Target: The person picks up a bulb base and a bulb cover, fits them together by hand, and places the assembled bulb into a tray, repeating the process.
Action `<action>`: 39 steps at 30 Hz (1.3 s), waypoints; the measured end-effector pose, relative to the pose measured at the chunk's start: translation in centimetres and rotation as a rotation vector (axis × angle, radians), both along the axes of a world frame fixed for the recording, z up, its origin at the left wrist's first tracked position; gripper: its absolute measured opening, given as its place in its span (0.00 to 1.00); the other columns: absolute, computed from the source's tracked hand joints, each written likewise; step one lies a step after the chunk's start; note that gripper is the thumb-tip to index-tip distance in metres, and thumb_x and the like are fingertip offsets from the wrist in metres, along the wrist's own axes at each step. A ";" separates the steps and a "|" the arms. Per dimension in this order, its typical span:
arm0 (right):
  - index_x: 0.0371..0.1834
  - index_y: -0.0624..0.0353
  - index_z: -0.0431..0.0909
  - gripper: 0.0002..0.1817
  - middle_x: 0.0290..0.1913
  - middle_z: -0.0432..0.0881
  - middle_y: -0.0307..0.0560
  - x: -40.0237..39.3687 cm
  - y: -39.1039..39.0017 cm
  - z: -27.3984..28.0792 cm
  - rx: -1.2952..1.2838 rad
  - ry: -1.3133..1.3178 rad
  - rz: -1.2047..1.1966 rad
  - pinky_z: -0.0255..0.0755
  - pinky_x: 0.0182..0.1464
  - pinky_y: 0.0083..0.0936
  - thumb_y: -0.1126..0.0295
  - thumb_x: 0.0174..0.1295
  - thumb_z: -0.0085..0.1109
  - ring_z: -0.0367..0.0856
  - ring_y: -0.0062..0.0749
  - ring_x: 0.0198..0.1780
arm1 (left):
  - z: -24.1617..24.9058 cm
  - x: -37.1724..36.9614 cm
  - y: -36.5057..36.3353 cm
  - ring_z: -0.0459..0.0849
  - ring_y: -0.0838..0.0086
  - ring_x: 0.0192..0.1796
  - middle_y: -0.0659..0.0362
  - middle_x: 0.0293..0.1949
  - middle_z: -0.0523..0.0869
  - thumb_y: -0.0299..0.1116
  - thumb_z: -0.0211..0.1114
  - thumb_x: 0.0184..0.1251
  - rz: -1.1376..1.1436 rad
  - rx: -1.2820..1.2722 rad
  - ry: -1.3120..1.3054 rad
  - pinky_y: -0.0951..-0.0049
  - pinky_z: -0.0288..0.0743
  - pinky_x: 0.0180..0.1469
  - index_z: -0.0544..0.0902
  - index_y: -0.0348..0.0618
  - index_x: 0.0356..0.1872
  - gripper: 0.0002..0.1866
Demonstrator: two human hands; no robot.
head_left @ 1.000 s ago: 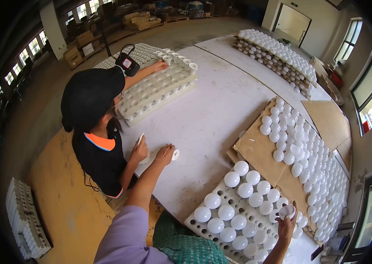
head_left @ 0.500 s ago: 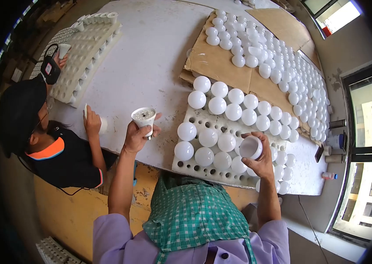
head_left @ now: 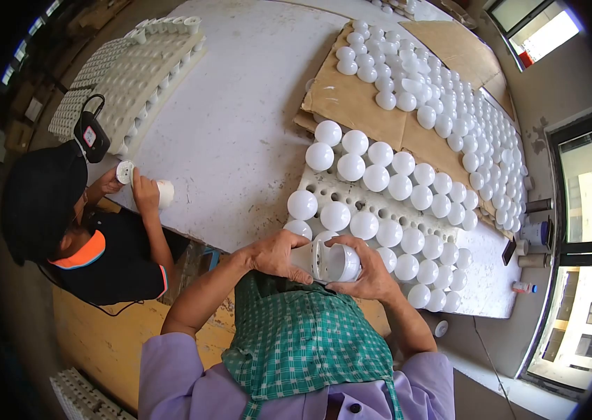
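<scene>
Above the green checked apron, my left hand (head_left: pixel 280 257) grips a white cone-shaped lamp base (head_left: pixel 304 257). My right hand (head_left: pixel 368 269) holds a white plastic bulb cover (head_left: pixel 343 263), its open side turned toward the base. The two parts meet or nearly meet between my hands; the exact contact is too small to tell. Just beyond them, rows of round white bulbs (head_left: pixel 364 225) stand in a white foam tray (head_left: pixel 331 183) with holes.
A co-worker in a black cap (head_left: pixel 37 185) holds a white part (head_left: pixel 124 172) at the left. Behind are stacked trays of lamp bases (head_left: pixel 156 56). Many bulb covers lie on cardboard (head_left: pixel 359 105) at the right. A phone (head_left: pixel 509 252) and small bottle (head_left: pixel 524 288) are by the windows.
Both my hands have come together in front of the apron, bringing the base and the cover close. The co-worker's hands have also come together, and the view has shifted slightly.
</scene>
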State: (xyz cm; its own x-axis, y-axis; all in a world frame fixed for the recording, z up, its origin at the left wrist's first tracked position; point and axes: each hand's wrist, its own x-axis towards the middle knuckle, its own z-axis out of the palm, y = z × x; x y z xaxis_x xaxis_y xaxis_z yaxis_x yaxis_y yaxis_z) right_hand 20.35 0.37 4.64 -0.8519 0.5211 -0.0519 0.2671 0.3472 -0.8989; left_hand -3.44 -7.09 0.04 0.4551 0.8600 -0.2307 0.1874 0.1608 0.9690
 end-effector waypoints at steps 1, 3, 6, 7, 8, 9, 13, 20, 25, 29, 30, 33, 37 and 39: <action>0.61 0.54 0.67 0.43 0.54 0.77 0.50 -0.1 -0.1 0.1 -0.018 -0.012 -0.002 0.72 0.56 0.36 0.64 0.38 0.79 0.78 0.44 0.55 | 0.1 0.1 0.0 0.84 0.73 0.44 0.54 0.40 0.87 0.44 0.82 0.42 -0.002 0.002 0.001 0.71 0.76 0.48 0.81 0.34 0.47 0.32; 0.61 0.54 0.67 0.43 0.54 0.77 0.51 -0.2 -0.2 0.1 -0.034 -0.023 -0.005 0.72 0.56 0.36 0.64 0.38 0.79 0.78 0.44 0.55 | 0.1 0.3 -0.1 0.84 0.72 0.42 0.54 0.40 0.87 0.44 0.82 0.42 0.027 0.009 -0.035 0.71 0.76 0.47 0.82 0.34 0.47 0.32; 0.61 0.56 0.67 0.43 0.53 0.77 0.52 -0.4 -0.4 -0.1 0.012 -0.014 -0.003 0.73 0.55 0.36 0.64 0.39 0.79 0.78 0.45 0.55 | 0.1 0.4 0.0 0.84 0.72 0.41 0.54 0.39 0.87 0.43 0.82 0.41 0.008 0.015 0.022 0.71 0.77 0.46 0.82 0.35 0.46 0.32; 0.61 0.56 0.67 0.43 0.54 0.77 0.51 -0.4 -0.4 -0.2 -0.004 -0.038 -0.008 0.71 0.57 0.36 0.64 0.38 0.80 0.78 0.44 0.55 | 0.2 0.4 0.0 0.84 0.72 0.41 0.54 0.39 0.87 0.43 0.82 0.41 0.008 0.016 0.023 0.71 0.77 0.46 0.82 0.35 0.46 0.32; 0.61 0.56 0.67 0.44 0.55 0.77 0.50 -0.4 -0.4 -0.2 -0.021 -0.061 -0.011 0.70 0.58 0.35 0.63 0.38 0.80 0.77 0.42 0.56 | 0.6 0.4 -0.1 0.85 0.72 0.41 0.54 0.38 0.87 0.43 0.82 0.41 0.011 0.020 0.039 0.71 0.77 0.46 0.82 0.35 0.46 0.31; 0.61 0.56 0.67 0.44 0.55 0.77 0.50 -0.5 -0.5 -0.1 -0.019 -0.061 -0.010 0.70 0.58 0.35 0.63 0.38 0.80 0.77 0.42 0.56 | 0.8 0.4 0.0 0.85 0.72 0.41 0.54 0.38 0.87 0.43 0.82 0.41 0.014 0.025 0.056 0.71 0.77 0.45 0.82 0.35 0.45 0.31; 0.63 0.58 0.65 0.46 0.56 0.76 0.54 -1.0 -0.8 0.1 0.035 -0.155 0.032 0.71 0.58 0.38 0.61 0.38 0.80 0.77 0.49 0.56 | 1.1 0.6 0.0 0.85 0.72 0.40 0.54 0.37 0.87 0.43 0.82 0.41 0.003 -0.009 0.093 0.70 0.78 0.44 0.82 0.34 0.44 0.30; 0.66 0.59 0.62 0.49 0.59 0.73 0.57 -1.0 -1.5 -1.4 0.090 -0.200 0.061 0.71 0.60 0.40 0.60 0.38 0.79 0.75 0.53 0.57 | 1.1 0.9 -0.3 0.86 0.70 0.39 0.51 0.36 0.87 0.44 0.81 0.41 -0.025 -0.071 0.117 0.71 0.78 0.44 0.83 0.33 0.43 0.30; 0.61 0.63 0.66 0.44 0.54 0.75 0.56 -2.1 -2.3 -1.7 0.387 0.188 0.012 0.73 0.55 0.40 0.67 0.37 0.77 0.76 0.53 0.53 | 0.4 1.9 -0.5 0.87 0.67 0.39 0.48 0.37 0.87 0.47 0.79 0.42 -0.028 -0.001 0.112 0.70 0.78 0.45 0.83 0.31 0.42 0.31; 0.49 0.63 0.75 0.32 0.44 0.76 0.52 -0.8 -3.4 -2.6 0.362 0.468 -0.016 0.74 0.46 0.38 0.75 0.34 0.73 0.76 0.46 0.44 | 2.8 3.5 -0.8 0.87 0.65 0.39 0.48 0.36 0.87 0.50 0.77 0.43 -0.053 0.072 0.066 0.69 0.79 0.44 0.84 0.31 0.40 0.31; 0.49 0.63 0.75 0.32 0.44 0.76 0.52 -0.4 -3.8 -2.4 0.367 0.459 -0.036 0.74 0.46 0.38 0.75 0.34 0.73 0.76 0.46 0.44 | 3.3 3.9 -0.8 0.88 0.65 0.38 0.48 0.35 0.87 0.50 0.77 0.43 -0.089 0.054 0.079 0.69 0.80 0.44 0.84 0.31 0.39 0.30; 0.42 0.61 0.77 0.26 0.40 0.74 0.50 0.3 -4.7 -1.3 0.375 0.485 -0.085 0.73 0.43 0.36 0.75 0.33 0.72 0.75 0.43 0.41 | 4.0 4.8 -1.0 0.88 0.66 0.38 0.48 0.34 0.87 0.51 0.77 0.44 -0.144 0.075 0.075 0.69 0.80 0.43 0.84 0.31 0.38 0.30; 0.42 0.59 0.74 0.27 0.42 0.73 0.51 1.8 -4.9 -1.7 0.293 0.384 -0.096 0.72 0.45 0.36 0.76 0.33 0.72 0.74 0.45 0.42 | 2.2 5.6 -0.8 0.88 0.66 0.37 0.50 0.34 0.88 0.52 0.77 0.46 -0.156 -0.144 0.039 0.68 0.80 0.44 0.84 0.31 0.39 0.31; 0.47 0.58 0.69 0.32 0.46 0.71 0.53 2.5 -5.2 -2.0 0.161 0.347 -0.190 0.72 0.46 0.38 0.77 0.34 0.73 0.73 0.46 0.46 | 1.3 5.9 -0.7 0.87 0.66 0.41 0.49 0.38 0.88 0.52 0.77 0.47 -0.182 -0.096 0.044 0.70 0.79 0.45 0.82 0.30 0.45 0.34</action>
